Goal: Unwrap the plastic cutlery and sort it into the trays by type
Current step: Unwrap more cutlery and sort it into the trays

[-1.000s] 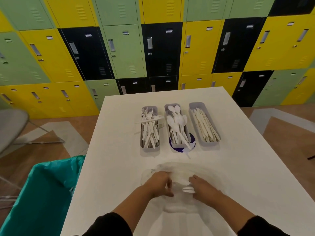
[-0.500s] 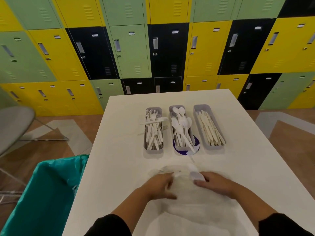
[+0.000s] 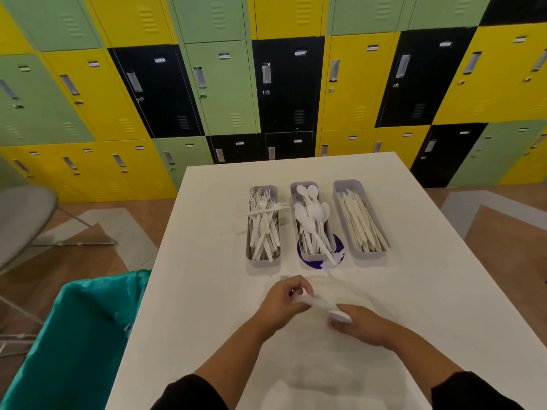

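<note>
Three grey trays stand side by side on the white table [image 3: 207,291]: a fork tray [image 3: 262,260] on the left, a spoon tray [image 3: 314,257] in the middle, a knife tray [image 3: 367,253] on the right. One fork [image 3: 263,211] lies crosswise over the fork tray. In front of the trays a wrapped white plastic spoon [image 3: 337,314] is held between both hands. My left hand [image 3: 281,303] pinches the clear wrapper [image 3: 313,301] at the handle end. My right hand [image 3: 362,324] grips the bowl end. A large clear plastic bag [image 3: 340,359] lies flat under my hands.
A bin with a teal liner [image 3: 74,335] stands at the table's left edge. A purple round mark [image 3: 339,250] shows under the spoon tray. A grey chair [image 3: 20,220] sits at the far left. Coloured lockers [image 3: 290,84] fill the wall behind the table.
My left hand has risen and now pinches the wrapper. My right hand has drawn back toward me with the spoon's bowl, and the wrapper is stretched between the two hands.
</note>
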`<state>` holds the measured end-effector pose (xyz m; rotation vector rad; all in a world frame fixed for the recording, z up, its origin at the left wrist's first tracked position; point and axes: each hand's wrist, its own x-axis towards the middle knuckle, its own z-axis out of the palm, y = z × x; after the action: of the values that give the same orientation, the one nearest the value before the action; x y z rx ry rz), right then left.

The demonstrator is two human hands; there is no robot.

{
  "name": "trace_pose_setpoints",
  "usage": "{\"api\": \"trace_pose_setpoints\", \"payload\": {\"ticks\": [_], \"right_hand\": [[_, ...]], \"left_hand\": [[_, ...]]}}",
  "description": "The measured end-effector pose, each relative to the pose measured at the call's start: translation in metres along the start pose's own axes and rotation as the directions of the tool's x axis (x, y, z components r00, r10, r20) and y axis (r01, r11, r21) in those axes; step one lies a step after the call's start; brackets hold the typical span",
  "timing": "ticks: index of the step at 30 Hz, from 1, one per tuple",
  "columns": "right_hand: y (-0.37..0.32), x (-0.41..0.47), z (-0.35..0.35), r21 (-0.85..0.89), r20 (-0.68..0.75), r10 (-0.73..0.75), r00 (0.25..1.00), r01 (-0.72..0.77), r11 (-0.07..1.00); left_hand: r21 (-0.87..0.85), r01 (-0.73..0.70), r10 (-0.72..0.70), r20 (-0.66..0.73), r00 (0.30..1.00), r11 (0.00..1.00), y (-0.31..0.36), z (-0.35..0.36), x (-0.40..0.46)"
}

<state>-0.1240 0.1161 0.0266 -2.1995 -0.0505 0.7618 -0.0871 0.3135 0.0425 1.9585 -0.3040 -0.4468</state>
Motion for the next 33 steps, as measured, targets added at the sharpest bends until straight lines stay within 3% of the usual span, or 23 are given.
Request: {"api": "trace_pose_setpoints", "payload": {"ticks": [3,5,8,11,13,17,20,23,25,28,33], "right_hand": [[-0.003,-0.002,-0.004,0.157,0.003,0.044,0.999,-0.044,0.987],[-0.007,-0.005,-0.007,0.314,-0.032,0.084,0.996,-0.070,0.947],[-0.010,-0.007,-0.010,0.380,0.010,0.082,0.997,-0.080,0.922],[-0.016,-0.010,-0.011,0.399,0.077,0.108,0.991,-0.130,0.908],[-0.014,-0.010,-0.010,0.381,0.073,0.090,0.993,-0.112,0.918],[-0.018,-0.012,-0.006,0.297,0.085,0.043,0.995,-0.067,0.952],[-0.014,-0.007,0.000,0.242,-0.002,0.040,0.999,-0.038,0.970],[-0.009,-0.003,0.005,0.414,-0.152,0.100,0.983,-0.028,0.910],[-0.010,-0.003,0.004,0.558,-0.237,0.089,0.967,0.060,0.828],[-0.009,-0.002,0.001,0.604,-0.294,0.107,0.950,0.098,0.791],[-0.011,-0.004,-0.009,0.586,-0.327,0.069,0.942,0.146,0.797]], "left_hand": [[0.471,-0.132,0.106,0.081,0.991,0.872,-0.002,-0.008,0.002],[0.501,-0.096,0.091,0.035,0.995,0.860,-0.003,-0.012,0.004],[0.381,-0.092,0.120,-0.049,0.992,0.920,-0.002,-0.015,0.007],[0.238,-0.160,0.151,0.056,0.987,0.958,0.002,-0.013,0.009],[0.142,-0.090,0.077,0.099,0.992,0.986,0.008,-0.010,0.008],[0.013,0.139,-0.138,-0.040,0.990,0.990,0.012,0.001,0.008],[-0.235,0.270,-0.297,-0.088,0.951,0.934,0.010,0.008,0.006],[-0.372,0.338,-0.388,-0.067,0.919,0.865,0.010,0.008,0.005],[-0.307,0.315,-0.350,-0.066,0.934,0.898,0.010,0.009,0.005],[0.006,0.256,-0.253,-0.126,0.959,0.967,0.004,0.008,0.006],[0.421,0.171,-0.149,-0.084,0.985,0.891,-0.008,0.006,0.007]]}}
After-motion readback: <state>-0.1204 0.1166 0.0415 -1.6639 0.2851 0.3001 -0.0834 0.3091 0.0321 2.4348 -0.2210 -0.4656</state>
